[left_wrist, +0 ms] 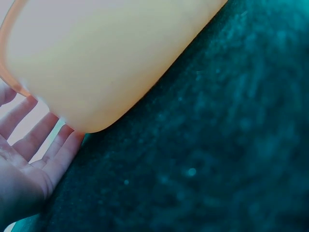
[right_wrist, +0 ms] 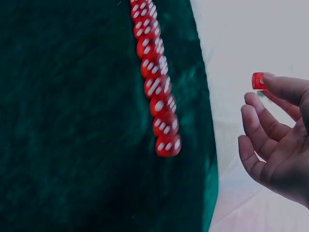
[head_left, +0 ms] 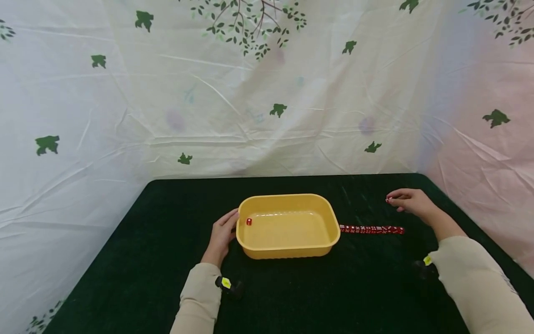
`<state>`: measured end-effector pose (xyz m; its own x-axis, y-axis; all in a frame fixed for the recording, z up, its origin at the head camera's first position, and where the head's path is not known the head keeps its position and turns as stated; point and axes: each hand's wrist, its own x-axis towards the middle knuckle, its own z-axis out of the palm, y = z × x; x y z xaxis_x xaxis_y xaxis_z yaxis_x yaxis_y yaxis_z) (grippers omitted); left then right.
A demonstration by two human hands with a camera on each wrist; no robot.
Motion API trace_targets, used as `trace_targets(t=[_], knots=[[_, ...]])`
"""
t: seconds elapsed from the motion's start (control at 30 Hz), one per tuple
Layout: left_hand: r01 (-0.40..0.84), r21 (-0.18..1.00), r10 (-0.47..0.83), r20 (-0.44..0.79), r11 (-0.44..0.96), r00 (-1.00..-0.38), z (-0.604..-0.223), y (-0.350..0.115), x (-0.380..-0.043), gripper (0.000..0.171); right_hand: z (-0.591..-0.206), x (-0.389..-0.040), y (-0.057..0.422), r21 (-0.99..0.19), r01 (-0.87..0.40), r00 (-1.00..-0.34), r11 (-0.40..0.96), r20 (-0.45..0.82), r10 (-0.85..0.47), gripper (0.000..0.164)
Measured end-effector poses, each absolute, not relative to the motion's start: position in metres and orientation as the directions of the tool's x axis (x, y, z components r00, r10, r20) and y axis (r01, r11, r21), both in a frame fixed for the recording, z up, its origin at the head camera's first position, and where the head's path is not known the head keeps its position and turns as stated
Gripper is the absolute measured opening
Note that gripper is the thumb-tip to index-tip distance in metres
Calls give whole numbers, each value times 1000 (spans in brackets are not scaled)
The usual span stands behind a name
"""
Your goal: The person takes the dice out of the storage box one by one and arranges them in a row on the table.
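Observation:
A yellow plastic basin (head_left: 288,253) stands on the dark green cloth, with one red die (head_left: 249,221) inside near its left wall. My left hand (head_left: 222,235) rests against the basin's left end; in the left wrist view its fairly straight fingers (left_wrist: 35,137) touch the outer wall (left_wrist: 96,82). Off to the right, my right hand (head_left: 413,202) is raised and pinches a red die (right_wrist: 258,81) between thumb and forefinger, the other fingers loosely bent. A straight row of red dice with white pips (head_left: 371,229) extends rightward from the basin, below the right hand in the head view.
The green-covered table (head_left: 167,208) has rounded far corners. Pale hanging cloth (head_left: 225,116) with green leaf prints surrounds it at the back and sides. Dark wrist-worn devices with yellow labels (head_left: 226,282) sit at both sleeves.

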<state>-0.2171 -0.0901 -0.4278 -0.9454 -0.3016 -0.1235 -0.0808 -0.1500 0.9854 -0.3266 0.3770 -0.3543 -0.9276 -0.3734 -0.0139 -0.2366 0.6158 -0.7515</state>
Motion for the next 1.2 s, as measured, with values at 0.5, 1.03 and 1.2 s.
trace_targets(t=[0.5, 1.03, 1.2], knots=[[-86, 986, -304, -127, -145, -944, -427, -90, -219, 45, -387, -311, 412, -774, -97, -939, 626, -136, -315, 45], [-95, 985, -309, -135, -142, -942, -426, -89, -218, 48, -406, -305, 422, -800, -52, -939, 598, -165, -303, 41], [-95, 986, -310, -134, -138, -941, -426, -89, -218, 49, -408, -303, 420, -786, -77, -938, 614, -151, -311, 39]])
